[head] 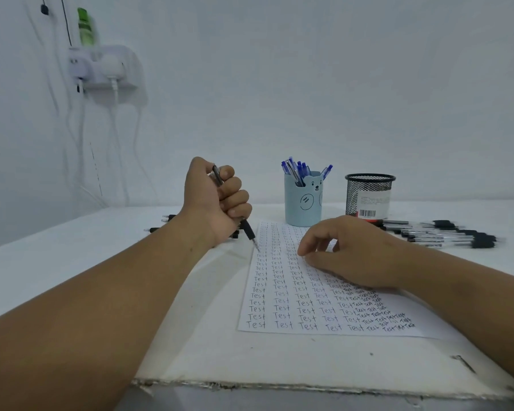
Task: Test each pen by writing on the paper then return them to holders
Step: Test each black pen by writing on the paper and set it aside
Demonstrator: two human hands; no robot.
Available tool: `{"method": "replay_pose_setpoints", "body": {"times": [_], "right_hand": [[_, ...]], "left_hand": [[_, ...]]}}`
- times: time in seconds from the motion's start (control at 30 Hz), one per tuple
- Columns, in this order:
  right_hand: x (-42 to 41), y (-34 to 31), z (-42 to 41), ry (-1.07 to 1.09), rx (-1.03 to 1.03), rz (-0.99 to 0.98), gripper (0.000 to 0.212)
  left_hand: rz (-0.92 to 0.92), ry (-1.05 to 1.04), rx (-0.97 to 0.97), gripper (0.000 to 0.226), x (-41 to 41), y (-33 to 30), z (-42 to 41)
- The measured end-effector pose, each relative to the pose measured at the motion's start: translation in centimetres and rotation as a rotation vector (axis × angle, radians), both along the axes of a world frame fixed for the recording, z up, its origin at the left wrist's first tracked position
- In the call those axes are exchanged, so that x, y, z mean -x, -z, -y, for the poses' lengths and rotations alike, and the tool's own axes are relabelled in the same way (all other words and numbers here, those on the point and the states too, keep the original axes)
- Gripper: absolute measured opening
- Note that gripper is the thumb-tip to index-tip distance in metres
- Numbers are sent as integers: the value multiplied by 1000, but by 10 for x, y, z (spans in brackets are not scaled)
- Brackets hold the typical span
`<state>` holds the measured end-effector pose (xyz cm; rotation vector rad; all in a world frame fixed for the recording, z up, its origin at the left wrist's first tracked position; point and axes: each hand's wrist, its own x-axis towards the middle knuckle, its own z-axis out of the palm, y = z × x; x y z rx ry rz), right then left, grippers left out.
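Gripping black pen (247, 229) in left hand (217, 200), tip down-right twd paper (309, 295).

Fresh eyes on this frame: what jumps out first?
The paper at centre, filled with rows of handwritten "Test". The left hand holds a black pen in a fist grip, tip at the sheet's left edge, while the right hand rests on the sheet. Behind stand a blue cup of blue pens and a mesh holder, with black pens lying at right.

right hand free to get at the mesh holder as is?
Probably yes. The right hand rests on the paper holding nothing, and the mesh holder stands just beyond it with nothing in between.
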<state>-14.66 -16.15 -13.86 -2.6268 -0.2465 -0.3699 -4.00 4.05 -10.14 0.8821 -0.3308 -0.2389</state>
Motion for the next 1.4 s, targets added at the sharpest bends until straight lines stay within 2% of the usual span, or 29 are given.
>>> {"method": "replay_pose_setpoints", "body": {"times": [0.1, 0.23, 0.4, 0.57, 0.67, 0.77, 0.8, 0.87, 0.93, 1.0, 1.07, 1.23, 1.4], "right_hand": [[0, 0, -1, 2, -44, 20, 8], [2, 1, -6, 0, -239, 107, 11], [2, 1, -6, 12, -301, 171, 25], [11, -6, -3, 0, -371, 87, 6], [16, -18, 2, 69, -318, 61, 5], [28, -28, 10, 104, -338, -32, 14], [34, -29, 13, 108, -379, -71, 14], [46, -26, 20, 89, -473, -151, 11], [57, -19, 26, 53, -557, -187, 22], [64, -10, 29, 40, -652, -158, 43], [67, -4, 30, 32, -705, -90, 51], [71, -2, 25, -6, -580, -1, 49], [73, 1, 26, 38, -403, 15, 42]], "left_hand": [[-27, 66, 119, 30, 1, 3, 4], [-41, 212, 190, 40, 10, 5, 17], [6, 327, 106, 41, 24, 6, 32], [55, 390, -14, 39, 29, 6, 35], [172, 366, -186, 55, 26, 10, 35], [410, 264, -538, 82, 19, 20, 35], [533, 226, -707, 80, 19, 24, 35], [726, 216, -1018, 60, 19, 31, 32], [779, 201, -1189, 46, 22, 31, 31], [806, 161, -1265, 47, 22, 30, 31], [792, 152, -1300, 48, 23, 28, 30], [811, 191, -1460, 53, 19, 30, 25], [772, 199, -1480, 56, 17, 29, 26]]}}
